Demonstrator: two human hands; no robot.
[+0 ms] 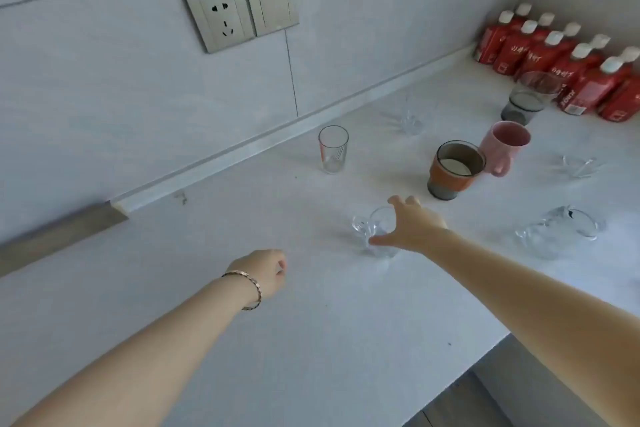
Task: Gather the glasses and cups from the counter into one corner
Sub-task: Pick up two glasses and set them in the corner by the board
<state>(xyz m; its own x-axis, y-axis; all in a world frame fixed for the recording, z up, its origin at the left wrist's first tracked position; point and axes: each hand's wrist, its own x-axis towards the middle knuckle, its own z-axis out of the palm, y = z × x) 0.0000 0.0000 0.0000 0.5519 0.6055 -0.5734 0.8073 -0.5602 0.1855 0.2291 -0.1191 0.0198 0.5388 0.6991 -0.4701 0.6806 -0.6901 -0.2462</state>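
My right hand (410,225) wraps its thumb and fingers round a small clear glass cup with a handle (372,230) in the middle of the white counter (242,340). My left hand (266,272), a bracelet on its wrist, hovers to the left with fingers curled and holds nothing. Farther back stand a clear tumbler (333,148), an orange-banded cup (454,168), a pink mug (506,146) and a grey-based glass (529,97). Clear glass pieces lie at the back (408,120), at the right (579,166) and near the front right (557,229).
Several red bottles with white caps (561,68) fill the far right corner against the wall. A wall socket (218,19) and switch (272,3) sit above the backsplash. The counter's front edge (491,352) runs at the lower right, with floor below.
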